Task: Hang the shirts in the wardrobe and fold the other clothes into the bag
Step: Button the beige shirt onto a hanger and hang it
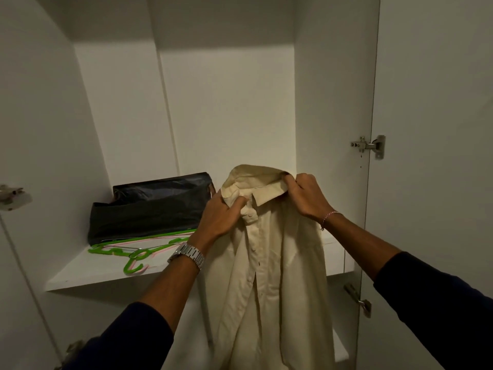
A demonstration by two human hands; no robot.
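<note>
A cream button-up shirt [269,276] hangs in front of the open wardrobe, held up by its collar. My left hand [221,217] grips the left side of the collar. My right hand [304,196] pinches the right side of the collar. A black bag [152,206] sits on the white shelf [88,273] to the left of the shirt. Green and pink hangers [136,252] lie on the shelf in front of the bag. Whether a hanger is inside the shirt cannot be told.
The wardrobe's white back wall [226,108] and side panels surround the shelf. An open door with metal hinges [369,145] stands at the right. A lower shelf edge [341,351] shows behind the shirt's hem.
</note>
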